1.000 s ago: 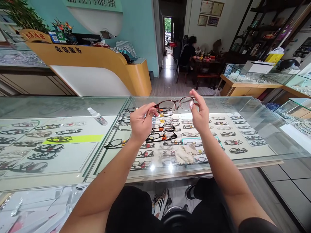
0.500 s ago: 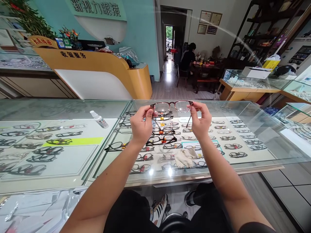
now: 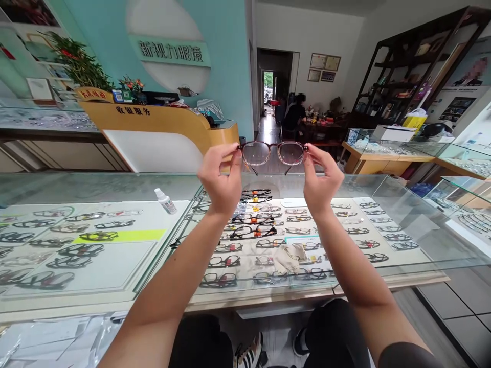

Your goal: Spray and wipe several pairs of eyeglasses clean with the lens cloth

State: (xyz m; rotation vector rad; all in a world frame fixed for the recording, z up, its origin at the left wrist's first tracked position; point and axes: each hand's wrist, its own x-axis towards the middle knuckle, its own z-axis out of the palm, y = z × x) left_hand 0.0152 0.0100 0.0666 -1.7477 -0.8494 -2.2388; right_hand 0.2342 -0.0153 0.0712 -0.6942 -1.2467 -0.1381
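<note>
A pair of eyeglasses [image 3: 273, 145] with a dark reddish upper frame and clear lower rims is held up above the glass counter. My left hand [image 3: 221, 176] pinches its left end by the hinge, fingers closed. At the opposite end my right hand [image 3: 322, 179] grips the other hinge in the same way. Both temple arms point down toward me. Below, on the glass, lie a beige cleaning cloth [image 3: 288, 258] and several dark-framed eyeglasses [image 3: 253, 231]. A white spray bottle [image 3: 165, 201] stands left of my left hand.
Inside the glass display case [image 3: 387, 204] sit rows of spectacle frames. Plastic-wrapped papers [image 3: 57, 342] lie at the lower left. Beyond are a yellow-and-white service counter [image 3: 161, 120], another display case [image 3: 379, 145] and a seated person [image 3: 295, 117] by a table.
Both hands have raised the eyeglasses, which now tilt so that the lenses face me more fully. The head view has tipped upward, showing more of the wall sign.
</note>
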